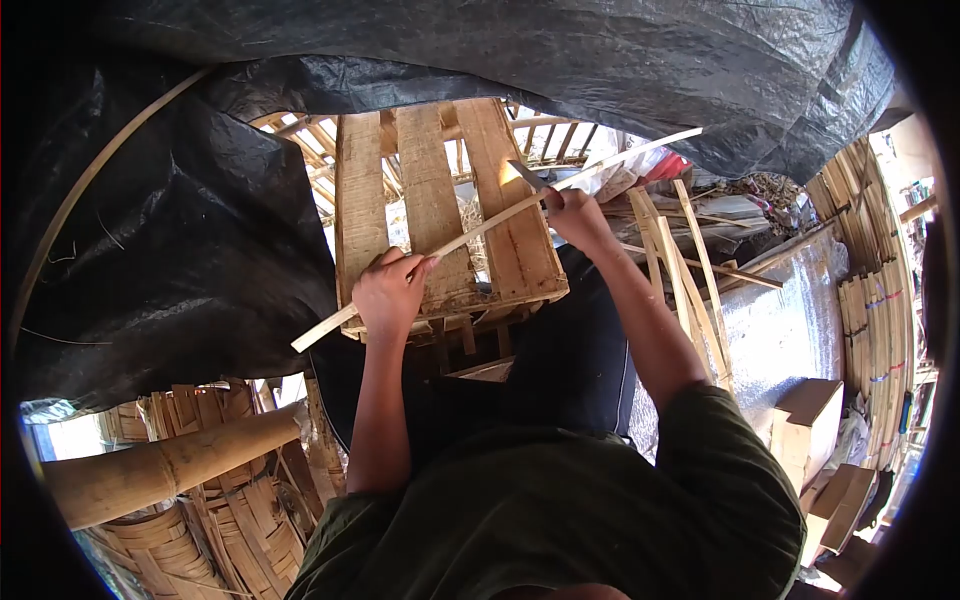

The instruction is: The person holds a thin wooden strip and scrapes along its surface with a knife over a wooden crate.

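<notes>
A long, pale bamboo strip (475,232) runs slantwise over the slatted wooden crate (362,190) in front of me, its right end higher in view. My left hand (388,292) is closed round the strip toward its lower left end. A knife (527,176) is in my right hand (577,220), its blade pointing up and to the left, beside the strip. The fingers of that hand are wrapped round the handle, which is mostly hidden. Whether the blade touches the strip I cannot tell.
Several loose strips (690,270) lean to my right, with bundled strips (880,350) farther right. A black plastic sheet (170,230) hangs at left and overhead. A thick bamboo pole (170,468) and woven bamboo (240,520) are at lower left, a cardboard box (806,425) at lower right.
</notes>
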A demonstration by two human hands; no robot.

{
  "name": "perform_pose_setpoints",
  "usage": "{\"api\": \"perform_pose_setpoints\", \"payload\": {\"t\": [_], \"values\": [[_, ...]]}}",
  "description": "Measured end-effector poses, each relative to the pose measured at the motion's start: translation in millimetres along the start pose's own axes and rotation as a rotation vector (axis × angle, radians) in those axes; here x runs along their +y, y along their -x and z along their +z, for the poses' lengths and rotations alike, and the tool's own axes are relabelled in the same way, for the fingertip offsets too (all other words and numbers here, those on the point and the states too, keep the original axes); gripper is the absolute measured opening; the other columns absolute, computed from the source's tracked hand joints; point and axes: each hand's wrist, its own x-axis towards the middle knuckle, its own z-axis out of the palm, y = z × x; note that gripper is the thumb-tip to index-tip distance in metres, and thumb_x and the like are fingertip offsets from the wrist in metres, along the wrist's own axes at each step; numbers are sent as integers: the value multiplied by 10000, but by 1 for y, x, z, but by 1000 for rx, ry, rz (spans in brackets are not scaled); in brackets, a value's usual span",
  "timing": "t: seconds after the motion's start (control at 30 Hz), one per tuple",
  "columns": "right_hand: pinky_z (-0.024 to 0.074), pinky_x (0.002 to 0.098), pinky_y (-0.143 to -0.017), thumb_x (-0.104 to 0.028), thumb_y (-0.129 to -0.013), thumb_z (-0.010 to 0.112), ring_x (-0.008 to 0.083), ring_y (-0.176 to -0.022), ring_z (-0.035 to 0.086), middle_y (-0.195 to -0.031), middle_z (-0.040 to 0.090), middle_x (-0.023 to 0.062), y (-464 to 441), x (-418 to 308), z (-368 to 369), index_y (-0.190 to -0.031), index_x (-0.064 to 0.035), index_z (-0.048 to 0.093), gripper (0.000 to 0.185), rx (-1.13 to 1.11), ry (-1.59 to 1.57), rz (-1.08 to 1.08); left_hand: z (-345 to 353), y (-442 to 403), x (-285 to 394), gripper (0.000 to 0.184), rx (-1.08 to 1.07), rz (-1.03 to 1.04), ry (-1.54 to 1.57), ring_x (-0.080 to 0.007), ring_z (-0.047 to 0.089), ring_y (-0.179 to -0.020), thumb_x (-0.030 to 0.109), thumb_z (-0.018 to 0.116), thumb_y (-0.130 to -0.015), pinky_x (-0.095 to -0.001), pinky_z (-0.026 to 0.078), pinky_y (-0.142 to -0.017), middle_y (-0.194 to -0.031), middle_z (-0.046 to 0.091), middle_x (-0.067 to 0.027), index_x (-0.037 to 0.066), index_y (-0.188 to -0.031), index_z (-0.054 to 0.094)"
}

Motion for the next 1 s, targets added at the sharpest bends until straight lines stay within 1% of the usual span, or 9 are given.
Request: {"api": "perform_pose_setpoints", "payload": {"t": [0.2,0.37,0.53,0.6,0.73,0.83,0.93,0.97,1.0], "values": [[531,508,-666,-383,-996,513,454,-734,667,-719,655,266,-30,60,11,-808,3,704,470,374,34,-105,3,0,-8,257,-3,15,-16,-301,640,-637,390,779,-810,-413,470,-548,-707,606,-35,134,-808,757],[525,508,-736,-365,-982,553,470,-868,664,-837,672,285,-29,59,-18,-912,11,697,409,204,-94,153,3,2,-8,249,-3,34,-5,-302,643,-645,381,780,-811,-414,477,-557,-716,612,-34,133,-807,755],[513,527,-755,-385,-1001,503,488,-854,655,-812,666,292,-22,57,-4,-882,23,690,464,147,-25,-42,-3,-1,-4,238,-54,-11,-22,-293,651,-652,373,786,-804,-408,493,-575,-725,621,-27,136,-812,759],[512,528,-752,-396,-1001,503,484,-838,660,-807,668,285,-26,54,-17,-886,9,691,461,207,-203,199,0,-1,-6,236,-36,-7,-12,-291,651,-651,373,786,-804,-406,491,-573,-723,620,-25,138,-813,760],[522,466,-685,-374,-1010,501,428,-766,680,-766,677,249,-23,62,15,-894,32,676,457,235,-38,-68,-3,0,-4,228,-49,-16,-8,-289,641,-659,376,770,-820,-406,493,-589,-745,619,-16,150,-807,746],[518,480,-704,-369,-1011,500,407,-741,686,-745,675,230,-32,64,-3,-935,30,670,440,232,-255,244,3,1,-8,218,-22,-3,10,-288,644,-661,373,774,-816,-405,496,-593,-750,624,-12,157,-808,749],[520,502,-701,-343,-1010,500,417,-758,689,-738,681,222,-23,66,29,-918,22,694,424,223,-196,-6,-3,1,-5,217,-46,-29,11,-286,648,-668,372,776,-814,-403,500,-608,-750,627,-14,157,-807,749],[486,427,-535,-458,-1022,486,288,-540,601,-649,630,152,-28,75,9,-918,20,688,529,216,-26,-120,-1,1,-5,217,-48,-26,12,-286,648,-668,372,776,-814,-403,500,-608,-750,627,-14,157,-807,749],[472,456,-524,-432,-1021,495,298,-520,585,-622,605,160,-23,47,-23,-896,37,682,519,51,-312,344,1,1,-6,218,-24,-8,2,-289,653,-660,364,790,-800,-403,498,-590,-743,631,-20,149,-805,756]]}}
